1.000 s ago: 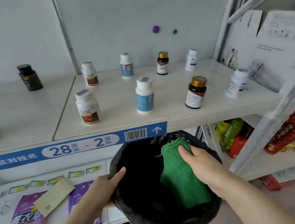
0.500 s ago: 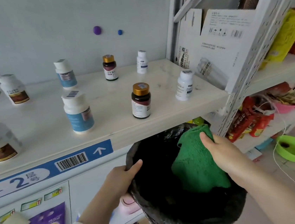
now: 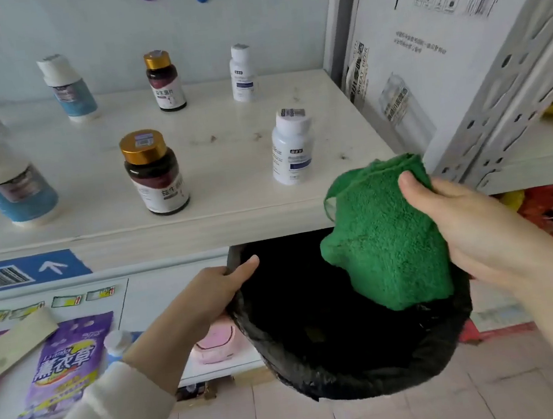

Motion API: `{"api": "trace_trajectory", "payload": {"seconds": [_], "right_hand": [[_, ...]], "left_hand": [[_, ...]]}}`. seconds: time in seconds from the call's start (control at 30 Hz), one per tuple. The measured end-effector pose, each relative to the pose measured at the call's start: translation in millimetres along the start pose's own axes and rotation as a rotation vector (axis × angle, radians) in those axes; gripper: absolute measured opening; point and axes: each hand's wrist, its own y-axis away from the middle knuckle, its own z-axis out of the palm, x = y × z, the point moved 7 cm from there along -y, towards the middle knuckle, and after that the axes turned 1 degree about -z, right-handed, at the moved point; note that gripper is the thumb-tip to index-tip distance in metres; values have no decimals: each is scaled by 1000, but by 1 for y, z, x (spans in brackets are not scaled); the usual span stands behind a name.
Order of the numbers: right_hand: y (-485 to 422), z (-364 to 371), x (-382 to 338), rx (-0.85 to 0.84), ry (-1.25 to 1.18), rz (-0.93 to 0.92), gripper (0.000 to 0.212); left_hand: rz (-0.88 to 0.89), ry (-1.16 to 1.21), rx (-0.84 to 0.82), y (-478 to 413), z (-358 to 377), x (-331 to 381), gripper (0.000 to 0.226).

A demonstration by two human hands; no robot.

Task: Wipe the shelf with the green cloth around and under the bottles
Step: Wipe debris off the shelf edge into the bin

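green cloth [image 3: 385,241] risen from bin mouth to shelf [image 3: 221,160] front edge; right hand [image 3: 469,221] grips it, left hand [image 3: 205,296] clamped on black bin [image 3: 355,365] rim; lay cloth flat, sweep specks toward edge, lift white bottle [image 3: 290,145] to wipe beneath

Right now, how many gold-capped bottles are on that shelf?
2: one gold-capped bottle near the front edge, another at the back by the wall. More could stand beyond the left edge of view.

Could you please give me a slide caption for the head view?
Right hand lifts green cloth toward the bottle shelf; left hand holds a black-lined bin.
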Motion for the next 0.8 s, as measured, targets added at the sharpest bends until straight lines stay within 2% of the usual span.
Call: {"api": "trace_trajectory", "payload": {"seconds": [0.1,0.17,0.27,0.3,0.33,0.4,0.47,0.53,0.6,0.63,0.7,0.73,0.8], "right_hand": [[-11,-19,-7,-15,-30,-48,70],[-16,-32,-13,53,-69,-108,75],[-18,-41,-25,143,-41,-209,95],[-18,-41,-28,153,-36,-222,92],[-19,-42,-31,155,-48,-236,77],[-24,-43,-39,201,-106,-248,33],[-30,-50,-47,257,-153,-268,19],[-38,-59,-60,344,-200,-312,19],[-62,-68,-71,396,-204,-321,27],[-76,-73,-77,440,-148,-321,36],[-105,-71,-97,501,8,-347,68],[-117,-65,-111,530,62,-373,72],[-150,-53,-133,511,62,-377,49]], "left_hand": [[-6,14,54,1,0,8,44],[-10,1,58,1,-2,11,47],[-23,-7,55,1,-5,16,47],[-20,-1,52,-1,-6,18,46],[-15,6,48,-2,-7,20,44],[4,27,33,-3,-8,21,39],[27,31,19,-4,-7,22,37],[30,23,14,-4,-6,22,34],[25,36,6,-5,-6,21,33],[22,35,6,-6,-7,21,33],[17,29,14,-8,-8,19,34],[14,30,24,-9,-9,18,34],[8,30,41,-11,-10,16,34]]}}
